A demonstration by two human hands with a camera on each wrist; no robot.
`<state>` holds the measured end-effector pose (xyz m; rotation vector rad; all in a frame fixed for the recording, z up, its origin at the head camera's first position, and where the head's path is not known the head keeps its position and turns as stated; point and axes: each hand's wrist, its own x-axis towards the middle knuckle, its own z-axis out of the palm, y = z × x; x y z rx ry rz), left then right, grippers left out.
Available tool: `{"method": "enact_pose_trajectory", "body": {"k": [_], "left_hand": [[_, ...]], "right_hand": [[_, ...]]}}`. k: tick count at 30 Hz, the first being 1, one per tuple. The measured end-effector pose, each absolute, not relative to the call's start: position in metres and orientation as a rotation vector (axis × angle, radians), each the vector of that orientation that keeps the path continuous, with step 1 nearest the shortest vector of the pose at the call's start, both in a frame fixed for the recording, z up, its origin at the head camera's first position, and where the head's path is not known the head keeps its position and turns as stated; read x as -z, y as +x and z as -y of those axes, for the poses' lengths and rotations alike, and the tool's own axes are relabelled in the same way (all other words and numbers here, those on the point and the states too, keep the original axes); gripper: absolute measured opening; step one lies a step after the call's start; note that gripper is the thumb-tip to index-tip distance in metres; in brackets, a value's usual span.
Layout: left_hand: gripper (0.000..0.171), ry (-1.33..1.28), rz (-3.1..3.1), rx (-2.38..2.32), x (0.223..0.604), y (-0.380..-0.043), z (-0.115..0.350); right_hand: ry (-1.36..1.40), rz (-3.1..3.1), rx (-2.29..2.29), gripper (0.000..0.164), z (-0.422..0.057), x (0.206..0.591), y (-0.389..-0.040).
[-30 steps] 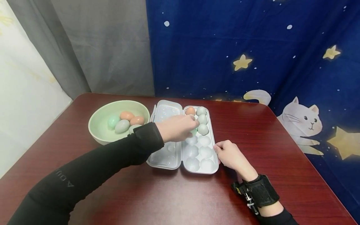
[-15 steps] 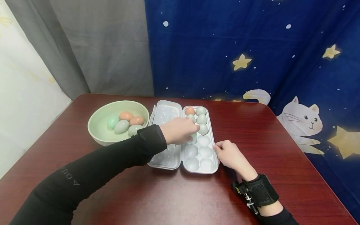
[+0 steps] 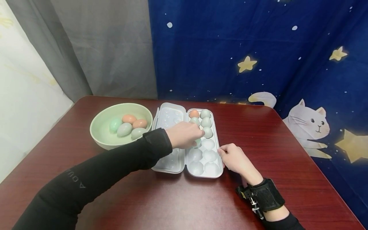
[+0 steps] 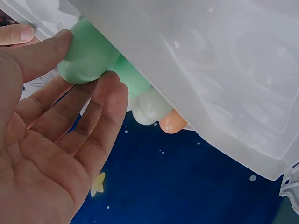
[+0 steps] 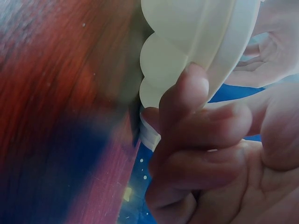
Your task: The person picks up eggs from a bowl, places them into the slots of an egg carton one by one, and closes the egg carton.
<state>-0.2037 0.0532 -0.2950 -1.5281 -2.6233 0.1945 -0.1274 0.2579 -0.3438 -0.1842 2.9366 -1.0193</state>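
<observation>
My left hand is over the left row of a white egg carton, whose lid lies open to the left. Its thumb and fingers pinch a green egg at a cup of that row; the head view shows only part of this egg below the fingers. Just beyond it in the left wrist view sits another green egg. An orange egg and several pale grey-green eggs fill the far cups. My right hand grips the carton's right rim with curled fingers.
A light green bowl stands left of the lid, holding several eggs: orange, grey-green and mint. Bare cups show at the carton's near end. Curtains hang behind the dark red table.
My left hand has moved slightly nearer along the left row and lowered the green egg toward a cup. The right hand keeps its grip on the carton's rim.
</observation>
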Motion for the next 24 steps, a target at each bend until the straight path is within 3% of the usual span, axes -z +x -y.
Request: {"method": "enact_pose_trajectory", "body": {"k": [24], "left_hand": [[0.017,-1.465,2.661,-0.201,0.3033,-0.2019,-0.0574]], "right_hand": [[-0.169,-2.934,1.018,0.033,-0.2582,0.3443,-0.1279]]}}
